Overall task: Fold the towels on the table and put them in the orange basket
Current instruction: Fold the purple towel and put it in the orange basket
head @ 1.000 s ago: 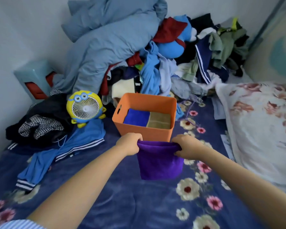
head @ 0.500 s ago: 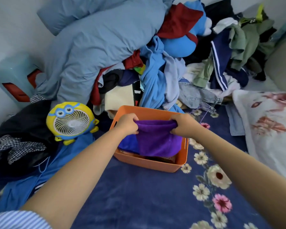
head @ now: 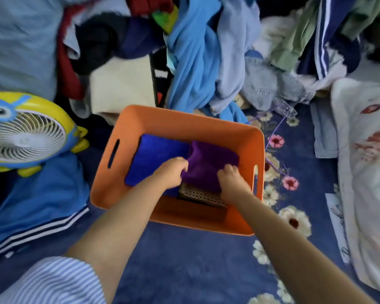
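**Head view: both hands on the purple towel inside the orange basket**

Head camera looks steeply down into the orange basket (head: 180, 121), which sits on a dark blue bedspread (head: 184, 260) printed with flowers. Both bare arms reach into the basket from the near side.

The left hand (head: 172, 172) has its fingers curled onto the left edge of the purple towel (head: 208, 163), gripping the cloth. The right hand (head: 230, 176) lies on the towel's right near corner with its fingers bent down into the fabric; it appears to hold the cloth too, though the fingertips are hidden under the hand. The purple towel is bunched and rumpled in the right half of the basket, lying over a brown towel (head: 202, 197) whose near edge shows a dotted weave just below the hands.

A folded blue towel (head: 156, 159) lies flat in the left half of the basket, touching the purple towel along its right side. Slot handles show in the left and right walls.

Left of the basket stands a yellow and blue cartoon fan (head: 26, 132) on a blue striped garment (head: 37, 205). Behind the basket a pile of clothes (head: 198, 62) heaps up. A floral pillow (head: 364, 161) lies at the right. A striped sleeve (head: 53, 281) shows at the lower left.
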`<state>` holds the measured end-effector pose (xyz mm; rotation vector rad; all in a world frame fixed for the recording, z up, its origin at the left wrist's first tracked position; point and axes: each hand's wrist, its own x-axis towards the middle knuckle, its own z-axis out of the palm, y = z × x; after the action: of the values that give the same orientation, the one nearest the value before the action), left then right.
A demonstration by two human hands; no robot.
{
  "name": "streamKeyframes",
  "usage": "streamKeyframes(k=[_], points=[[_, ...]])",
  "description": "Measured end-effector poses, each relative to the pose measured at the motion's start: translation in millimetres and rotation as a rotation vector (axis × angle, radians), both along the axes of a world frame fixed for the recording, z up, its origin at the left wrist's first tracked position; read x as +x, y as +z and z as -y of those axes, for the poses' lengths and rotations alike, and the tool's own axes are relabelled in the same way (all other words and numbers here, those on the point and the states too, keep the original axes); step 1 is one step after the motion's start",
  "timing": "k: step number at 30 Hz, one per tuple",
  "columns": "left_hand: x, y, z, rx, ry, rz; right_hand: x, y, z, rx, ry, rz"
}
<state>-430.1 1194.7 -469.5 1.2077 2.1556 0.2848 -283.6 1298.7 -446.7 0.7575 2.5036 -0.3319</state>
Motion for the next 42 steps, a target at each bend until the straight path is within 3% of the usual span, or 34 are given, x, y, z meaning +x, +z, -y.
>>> streamKeyframes(k=[3, 7, 9, 12, 15, 20, 24, 32, 35, 39, 42], points=[[19.3, -36.7, 7.2, -0.241, -0.207, 0.01, 4.8, -38.0, 13.9, -0.079, 0.001, 0.179], [26.8, -46.0, 4.9, -0.372, -0.289, 0.002, 6.4, -58.0, 13.5, -0.158, 0.08, 0.362], [23.8, -44.7, -1.9, -0.408, -0.239, -0.011, 0.6, -58.3, 4.2, -0.187, 0.012, 0.334], [17.8, -45.8, -14.4, -0.43, -0.065, -0.053, -14.2, -53.0, -12.0, -0.092, -0.092, 0.129], [11.7, -53.6, -29.0, -0.297, 0.178, -0.056, -27.1, -56.9, -32.2, 0.027, -0.179, -0.075], [6.9, -68.9, -45.2, -0.256, 0.37, 0.018, -46.2, -71.1, -61.2, -0.015, -0.225, 0.075], [3.3, -76.0, -46.9, -0.203, 0.434, 0.058, -56.7, -75.2, -68.4, 0.023, -0.203, 0.073], [5.6, -78.2, -44.2, 0.012, 0.403, -0.054, -59.9, -73.9, -62.0, 0.305, -0.234, -0.031], [10.7, -79.4, -44.2, -0.033, 0.313, -0.17, -52.4, -81.2, -55.8, 0.295, -0.203, 0.055], [20.3, -81.4, -42.9, 0.005, 0.114, -0.369, -40.1, -89.5, -36.8, 0.332, -0.12, -0.085], [17.5, -79.1, -40.6, -0.006, -0.009, -0.426, -32.2, -93.7, -26.0, 0.143, -0.149, -0.06]])
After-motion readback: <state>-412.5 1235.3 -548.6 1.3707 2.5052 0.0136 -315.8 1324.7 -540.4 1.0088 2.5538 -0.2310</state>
